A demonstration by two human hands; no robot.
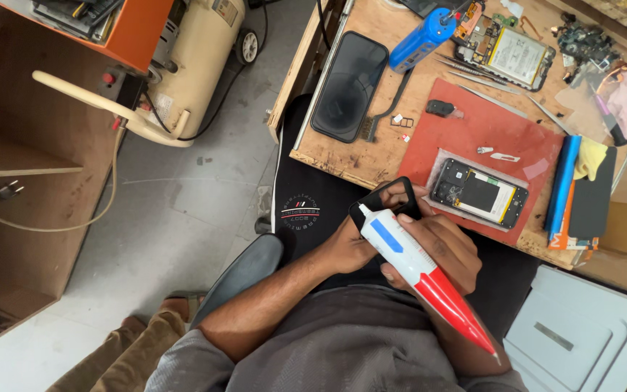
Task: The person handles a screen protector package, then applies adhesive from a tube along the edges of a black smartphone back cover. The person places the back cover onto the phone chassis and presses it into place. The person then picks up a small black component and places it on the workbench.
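My left hand [347, 247] holds a thin black phone frame [379, 197] just off the near edge of the wooden workbench [328, 156]. My right hand [440, 247] is wrapped around a glue tube [429, 272] with a white body, a blue band and a red rear end. The tube's white nozzle points at the frame's lower edge. Some fingertips show through the frame's opening. An opened phone [479, 196] with its back off lies on a red mat [466, 138] just beyond my hands.
Lying on the bench are a black phone screen [350, 83], a blue pen-shaped tool [422, 36], another opened phone [506, 51], tweezers and small parts. A cream air compressor [197, 58] stands on the floor at left. A white box [575, 334] sits lower right.
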